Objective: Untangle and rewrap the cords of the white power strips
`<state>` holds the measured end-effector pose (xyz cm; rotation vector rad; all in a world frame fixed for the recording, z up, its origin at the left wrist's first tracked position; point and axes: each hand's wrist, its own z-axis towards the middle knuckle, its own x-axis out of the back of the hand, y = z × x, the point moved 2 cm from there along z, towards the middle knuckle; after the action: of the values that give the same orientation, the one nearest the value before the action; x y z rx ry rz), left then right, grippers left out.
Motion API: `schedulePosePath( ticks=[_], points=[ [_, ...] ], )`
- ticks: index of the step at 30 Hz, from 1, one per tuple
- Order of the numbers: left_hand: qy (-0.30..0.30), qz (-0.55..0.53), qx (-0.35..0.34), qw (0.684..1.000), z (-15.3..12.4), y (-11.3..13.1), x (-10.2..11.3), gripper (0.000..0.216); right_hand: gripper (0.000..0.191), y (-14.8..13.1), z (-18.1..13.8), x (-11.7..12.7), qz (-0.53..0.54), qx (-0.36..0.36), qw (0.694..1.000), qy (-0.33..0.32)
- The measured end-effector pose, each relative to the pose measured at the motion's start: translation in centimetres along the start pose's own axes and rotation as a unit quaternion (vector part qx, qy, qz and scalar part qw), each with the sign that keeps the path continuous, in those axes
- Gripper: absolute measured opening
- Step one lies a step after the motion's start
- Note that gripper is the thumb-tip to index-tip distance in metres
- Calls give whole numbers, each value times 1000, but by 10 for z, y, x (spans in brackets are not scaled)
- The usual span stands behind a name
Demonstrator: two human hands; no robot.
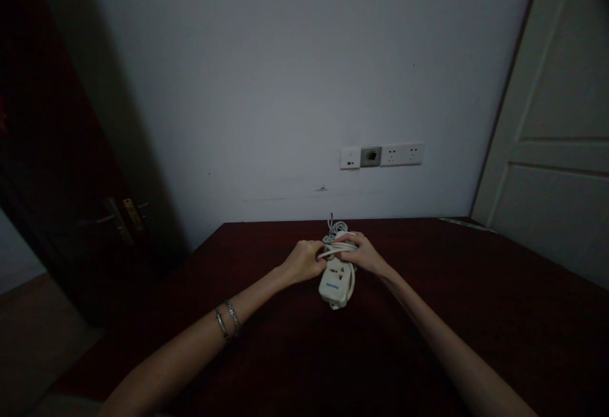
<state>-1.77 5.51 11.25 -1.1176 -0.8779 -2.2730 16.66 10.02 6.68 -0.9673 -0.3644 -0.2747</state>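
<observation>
A white power strip [333,282] with blue lettering lies on the dark red table, its near end towards me. Its white cord [340,248] is gathered in loops across the far part of the strip. My left hand [306,261] is closed on the cord at the left side of the loops. From the right, my right hand [360,252] grips the same loops between thumb and fingers. One length of cord runs down the strip's right edge. Just behind the hands sits a thin coiled grey-white cable [337,230].
The dark red table [266,353] meets a pale wall [266,87] at its back edge. Wall sockets [402,154] and a grey plate [370,157] are above it. A dark door with a handle [114,217] stands at left, a white panelled door [556,150] at right.
</observation>
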Motion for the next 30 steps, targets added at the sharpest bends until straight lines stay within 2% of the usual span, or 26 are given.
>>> schedulePosePath(
  ticks=[3,5,7,9,11,12,14,17,19,22,24,25,28,30],
  points=[
    [14,-56,-6,998,-2,2,3,28,31,-1,2,7,24,7,999,-24],
    [27,-82,-26,996,-2,4,5,30,30,-1,3,12,54,18,998,-17],
    [51,-112,-50,991,-2,5,7,33,30,-2,3,14,105,16,994,-6],
    [62,-162,-59,983,-2,4,7,39,32,-1,2,11,188,-15,982,-10],
    [59,-247,-24,967,-2,-1,2,53,34,-2,0,4,273,-59,960,-22],
    [50,-303,16,952,-3,-4,-3,63,35,-3,-1,-1,303,-76,950,-24],
    [20,-433,112,894,-5,-11,-14,81,36,-7,-3,-10,326,-88,941,-18],
    [-20,-590,202,781,-10,-14,-30,91,36,-15,-3,-20,270,-46,962,1],
    [-5,-633,228,740,-14,-15,-36,90,36,-20,-3,-21,182,-7,983,-9],
    [15,-645,257,720,-19,-19,-40,81,42,-27,-4,-10,5,23,1000,0],
    [10,-652,270,709,-23,-23,-42,73,42,-36,-5,1,-98,59,993,2],
    [5,-654,275,705,-25,-25,-42,71,39,-41,-6,5,-131,89,987,-19],
    [-19,-655,279,702,-29,-29,-44,66,31,-55,-11,6,-153,172,966,-121],
    [-33,-661,278,697,-31,-28,-44,57,32,-60,-15,3,-154,193,958,-144]
  ],
)
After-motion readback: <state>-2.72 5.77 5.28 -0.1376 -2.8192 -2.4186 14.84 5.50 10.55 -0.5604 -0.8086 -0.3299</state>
